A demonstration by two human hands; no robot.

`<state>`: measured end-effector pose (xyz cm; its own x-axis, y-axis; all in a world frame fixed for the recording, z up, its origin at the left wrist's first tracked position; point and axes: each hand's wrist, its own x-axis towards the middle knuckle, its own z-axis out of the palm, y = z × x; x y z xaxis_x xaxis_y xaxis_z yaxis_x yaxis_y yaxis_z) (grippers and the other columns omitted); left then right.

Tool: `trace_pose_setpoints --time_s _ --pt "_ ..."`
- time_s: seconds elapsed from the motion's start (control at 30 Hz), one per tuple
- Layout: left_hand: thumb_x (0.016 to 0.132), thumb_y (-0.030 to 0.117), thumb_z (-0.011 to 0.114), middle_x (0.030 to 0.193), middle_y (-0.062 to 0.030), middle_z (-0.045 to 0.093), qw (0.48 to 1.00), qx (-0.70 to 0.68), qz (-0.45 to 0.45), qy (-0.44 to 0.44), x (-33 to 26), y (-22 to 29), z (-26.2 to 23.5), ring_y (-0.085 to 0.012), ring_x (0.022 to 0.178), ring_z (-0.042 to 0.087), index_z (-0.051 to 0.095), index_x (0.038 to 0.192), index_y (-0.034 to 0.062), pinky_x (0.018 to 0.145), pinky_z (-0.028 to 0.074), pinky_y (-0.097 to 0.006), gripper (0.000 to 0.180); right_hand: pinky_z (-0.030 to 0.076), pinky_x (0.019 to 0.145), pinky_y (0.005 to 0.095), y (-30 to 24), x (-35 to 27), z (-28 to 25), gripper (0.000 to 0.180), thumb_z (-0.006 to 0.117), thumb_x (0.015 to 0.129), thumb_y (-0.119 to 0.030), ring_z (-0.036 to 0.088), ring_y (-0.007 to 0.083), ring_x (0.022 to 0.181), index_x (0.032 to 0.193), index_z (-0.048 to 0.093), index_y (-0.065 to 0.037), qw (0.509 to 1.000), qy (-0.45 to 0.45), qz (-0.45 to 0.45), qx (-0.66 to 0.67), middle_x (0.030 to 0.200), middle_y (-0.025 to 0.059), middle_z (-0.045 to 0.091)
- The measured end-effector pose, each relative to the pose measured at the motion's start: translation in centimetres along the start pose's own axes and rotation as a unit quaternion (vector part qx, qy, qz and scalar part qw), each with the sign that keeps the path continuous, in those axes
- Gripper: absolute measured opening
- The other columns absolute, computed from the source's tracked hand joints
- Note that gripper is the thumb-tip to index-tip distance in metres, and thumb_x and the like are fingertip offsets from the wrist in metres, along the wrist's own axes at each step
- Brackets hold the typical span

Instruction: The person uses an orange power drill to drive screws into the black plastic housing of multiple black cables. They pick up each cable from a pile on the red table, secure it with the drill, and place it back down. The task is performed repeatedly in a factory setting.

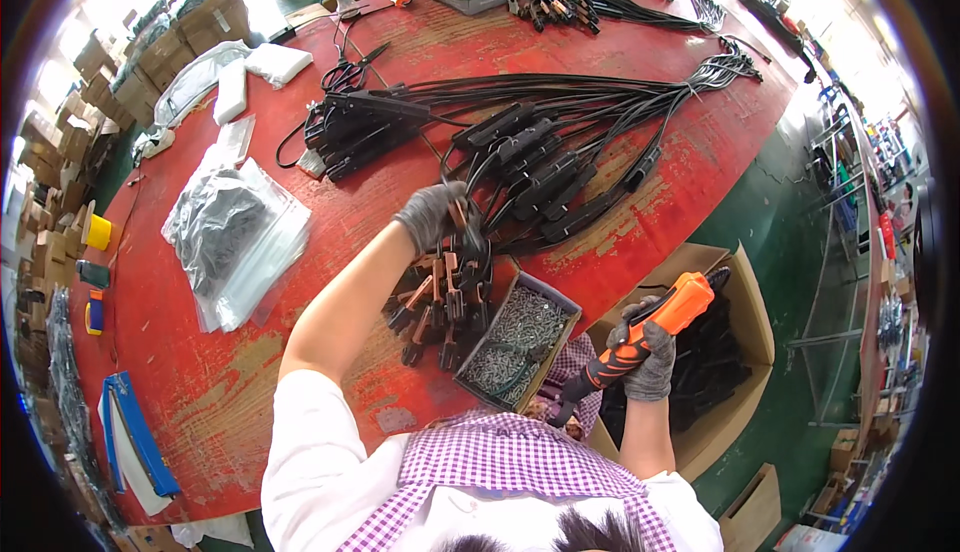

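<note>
My left hand (428, 218), in a grey glove, is closed on a black cable end with a copper-coloured piece (460, 214). Just below it lies a pile of black and copper-coloured clamps (440, 297). Over the table's right edge my right hand (652, 364), also gloved, grips an orange and black power screwdriver (672, 310). Its black tip points down and to the left, beside a bin of small screws (520, 337). Beyond my left hand, black cables with long flat housings (545, 167) spread across the table.
An open cardboard box (752, 377) of black parts stands below the table's right edge. Clear plastic bags (245, 242) lie on the red table (230, 382) at left. Scissors (350, 70) and another cable bundle (620, 7) lie farther back. A blue-edged holder (140, 442) sits near left.
</note>
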<state>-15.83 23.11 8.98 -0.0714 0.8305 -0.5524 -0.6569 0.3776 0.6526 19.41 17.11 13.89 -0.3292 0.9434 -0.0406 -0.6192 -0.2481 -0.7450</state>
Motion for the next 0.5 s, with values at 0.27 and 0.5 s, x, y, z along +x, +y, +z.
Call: trace_pose_setpoints --time_s 0.27,0.5 --pt "0.083 0.012 0.048 0.059 -0.0072 0.051 0.96 -0.119 -0.154 -0.2 -2.6 1.6 -4.8 -0.0135 0.045 0.05 0.05 0.09 0.0005 0.038 0.049 -0.026 0.014 0.049 0.057 0.0348 0.5 -0.2 -0.2 0.039 0.064 0.072 -0.016 0.057 0.0199 0.065 0.104 0.045 -0.005 1.0 0.024 0.01 -0.005 0.087 0.0114 0.055" --pt "0.086 0.011 0.048 0.07 -0.0062 0.054 0.886 -0.32 -0.002 -0.336 -6.0 9.2 -0.4 -0.008 0.054 0.048 0.05 0.109 -0.0037 0.04 0.04 -0.017 0.027 0.05 0.056 0.0353 0.6 0.4 1.3 0.039 0.066 0.072 -0.015 0.058 0.0208 0.064 0.103 0.046 -0.004 1.0 0.001 0.022 0.005 0.089 0.0135 0.056"
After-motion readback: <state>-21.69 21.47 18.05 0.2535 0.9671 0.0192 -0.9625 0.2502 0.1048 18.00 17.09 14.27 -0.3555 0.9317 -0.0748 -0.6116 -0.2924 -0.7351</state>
